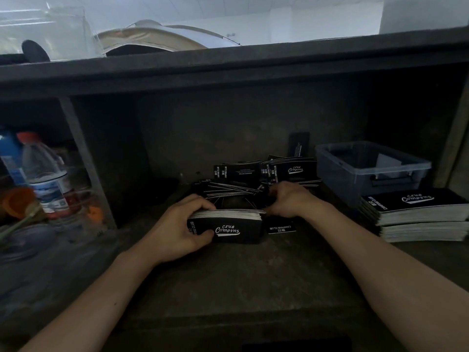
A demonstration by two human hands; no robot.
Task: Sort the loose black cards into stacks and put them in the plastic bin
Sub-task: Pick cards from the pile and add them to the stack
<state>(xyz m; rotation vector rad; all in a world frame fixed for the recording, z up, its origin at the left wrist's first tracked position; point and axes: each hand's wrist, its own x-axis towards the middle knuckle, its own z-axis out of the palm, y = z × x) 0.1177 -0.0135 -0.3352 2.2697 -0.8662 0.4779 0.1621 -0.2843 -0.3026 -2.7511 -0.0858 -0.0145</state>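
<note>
Nearest the camera, two bare forearms reach forward over a dark, scuffed surface [228, 280]. The left hand [177, 232] grips a squared-up stack of black cards [228, 224] standing on its long edge, thumb on the near face and fingers [200, 201] curled over the top, so the white card edges show between them. The near face reads "Club Camping" in white script, with small sideways print at its left end. The right hand [291, 199] rests at the stack's right end, its fingers bent down toward the cards; whether they pinch anything cannot be told. Just right of the stack a single card [281, 227] lies flat, printed "CAMPING CLUB" upside down.

Behind the hands lies the loose pile of black cards [243, 184], fanned and overlapping, some tilted, one face showing the same "Club Camping" script. One card [299, 146] stands upright against the back wall, its print too small to read.

To the right, two tall finished stacks [418, 214] sit on the surface, the top card also marked "Club Camping". Behind them stands the clear plastic bin [330, 163], open on top, with something pale inside.

At far left, past a partition, stand a clear water bottle [45, 174] with a red cap and a blue-and-white label, and some orange objects [19, 201], all blurred.
</note>
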